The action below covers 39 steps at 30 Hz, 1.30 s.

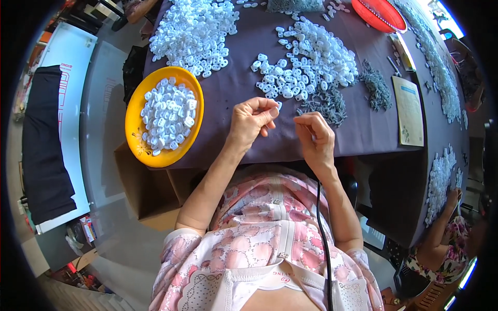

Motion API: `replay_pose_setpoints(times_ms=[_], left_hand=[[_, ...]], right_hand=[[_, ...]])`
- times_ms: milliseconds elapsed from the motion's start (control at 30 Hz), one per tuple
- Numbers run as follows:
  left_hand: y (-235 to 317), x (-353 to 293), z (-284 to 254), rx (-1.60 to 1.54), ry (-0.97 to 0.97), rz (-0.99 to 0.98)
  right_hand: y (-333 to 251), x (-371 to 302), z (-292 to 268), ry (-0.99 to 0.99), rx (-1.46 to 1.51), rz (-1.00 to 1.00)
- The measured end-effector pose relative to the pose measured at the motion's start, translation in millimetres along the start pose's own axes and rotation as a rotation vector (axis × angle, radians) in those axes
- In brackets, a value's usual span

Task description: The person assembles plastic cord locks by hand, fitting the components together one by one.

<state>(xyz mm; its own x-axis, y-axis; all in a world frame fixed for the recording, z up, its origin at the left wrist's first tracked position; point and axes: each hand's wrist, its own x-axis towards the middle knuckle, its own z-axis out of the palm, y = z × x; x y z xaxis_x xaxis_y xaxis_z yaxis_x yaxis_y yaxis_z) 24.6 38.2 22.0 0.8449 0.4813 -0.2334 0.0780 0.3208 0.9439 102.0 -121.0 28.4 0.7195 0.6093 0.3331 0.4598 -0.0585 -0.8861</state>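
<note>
My left hand (250, 122) pinches a small white plastic piece (279, 105) between thumb and fingertips, just past the table's near edge. Close to its right, my right hand (317, 139) has its fingers curled together; whatever they hold, if anything, is too small or hidden to make out. Beyond both hands spreads a heap of white oval plastic pieces (311, 62), many showing holes. Bordering it on the near right lies a pile of small dark grey slender parts (328, 105). A yellow bowl (136, 116) holding similar white pieces sits left of my left arm.
Another white heap (194, 31) covers the far left of the dark tablecloth (236, 85). Farther right are a second grey pile (376, 87), a tan booklet (409, 111) and a red basket (378, 15). Below the bowl stands a cardboard box (148, 189). Another person's arm (441, 228) reaches in at right.
</note>
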Motion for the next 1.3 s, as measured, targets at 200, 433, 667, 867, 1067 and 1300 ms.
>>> replay_pose_setpoints(times_ms=[200,433,667,867,1067,1300], left_hand=[[-18,-24,10,-0.070,-0.021,-0.048],[-25,-26,9,-0.145,-0.033,-0.004],[-24,-27,8,-0.088,-0.048,0.001],[-26,-26,10,-0.019,-0.024,0.036],[-27,-30,14,0.105,0.017,0.099],[-31,-29,13,0.140,0.023,0.115]], right_hand=[[15,-10,19,-0.012,0.370,0.273],[15,-14,22,-0.034,0.304,0.250],[15,-14,23,-0.038,0.282,0.231],[18,-14,25,-0.035,0.254,0.203],[18,-12,25,-0.029,0.283,0.240],[16,-8,21,-0.096,0.231,0.266]])
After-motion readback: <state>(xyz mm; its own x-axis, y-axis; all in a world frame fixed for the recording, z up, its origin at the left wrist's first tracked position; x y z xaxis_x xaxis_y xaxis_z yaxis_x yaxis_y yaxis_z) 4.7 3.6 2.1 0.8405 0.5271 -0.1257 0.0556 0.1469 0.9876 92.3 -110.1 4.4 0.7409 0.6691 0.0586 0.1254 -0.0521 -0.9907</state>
